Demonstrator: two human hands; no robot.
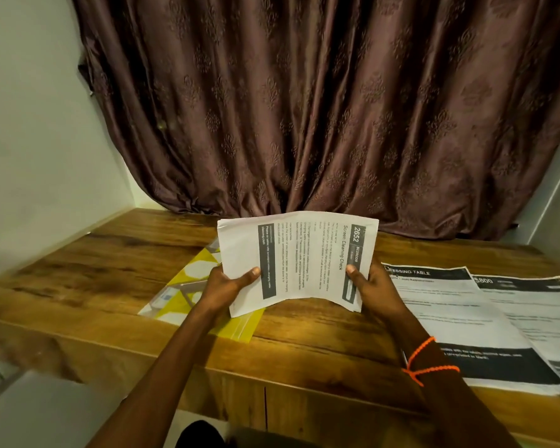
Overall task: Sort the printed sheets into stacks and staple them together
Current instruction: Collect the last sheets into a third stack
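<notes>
A: Head view: where's the bundle of sheets [299,263]?

B: Raised above the table [110,253], long axis running left to right; left hand [228,286] and right hand [370,286] each pinch an end. Sorted stacks [485,321] lie nearer the right.

A room in a home, probably a bedroom. A heavy brown patterned curtain [320,108] hangs to the back edge of a wood-grain surface [110,270] built against a plain pale wall [29,124]. Printed sheets [466,318] lying on it carry headings such as "Dressing Table", and the held page [301,263] reads "Bedroom".
</notes>
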